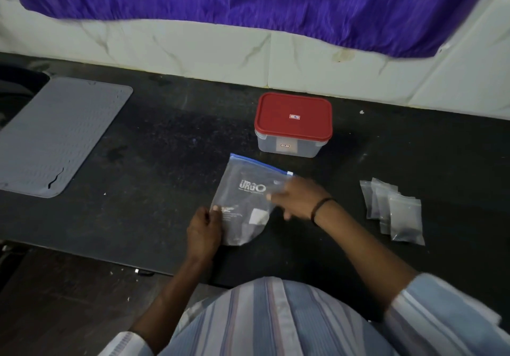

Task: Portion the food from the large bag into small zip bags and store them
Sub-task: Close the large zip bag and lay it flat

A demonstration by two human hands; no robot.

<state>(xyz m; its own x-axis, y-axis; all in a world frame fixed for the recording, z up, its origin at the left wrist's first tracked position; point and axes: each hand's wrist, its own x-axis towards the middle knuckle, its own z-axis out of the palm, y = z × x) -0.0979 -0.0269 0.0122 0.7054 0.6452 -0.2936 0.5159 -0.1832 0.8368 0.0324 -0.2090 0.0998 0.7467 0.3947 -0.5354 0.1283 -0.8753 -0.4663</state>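
Left hand (pixel 204 230) gripping the lower left edge of the large zip bag (pixel 245 204) lying on the dark tabletop (pixel 165 140), blurred right hand (pixel 296 198) resting over its right side, red-lidded container (pixel 293 123) sitting just behind, small zip bags (pixel 394 209) lying well apart to the right

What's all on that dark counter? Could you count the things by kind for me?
Large zip bag, under both hands: 1
Small zip bags, overlapping in a pile: at least 3
Red-lidded clear container: 1
Grey ribbed mat: 1
Total: at least 6
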